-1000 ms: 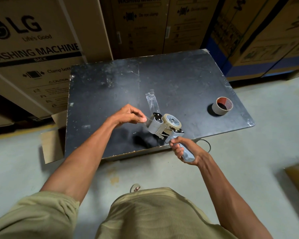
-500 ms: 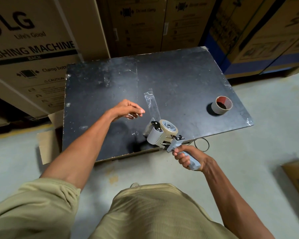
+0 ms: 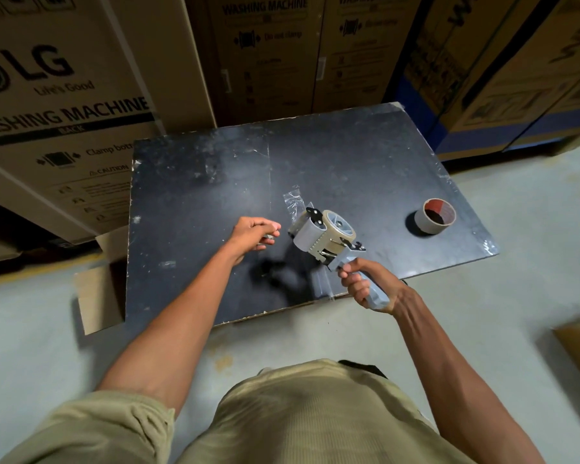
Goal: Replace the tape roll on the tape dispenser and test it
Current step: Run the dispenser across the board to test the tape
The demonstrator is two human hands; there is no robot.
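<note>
Right hand [image 3: 369,286] gripping tape dispenser [image 3: 325,237] handle; left hand [image 3: 253,231], loosely curled and empty, having released the tape — testing seemingly underway.

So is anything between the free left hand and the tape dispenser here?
Nothing visible. The left hand hangs beside the tape dispenser, which the right hand holds by its handle; only bare black table shows in the gap.

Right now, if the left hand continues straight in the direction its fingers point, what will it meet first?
Probably the grey tape dispenser held by the right hand. The left hand points right, toward its grey roller; a small gap remains, and relative height is unclear.
</note>
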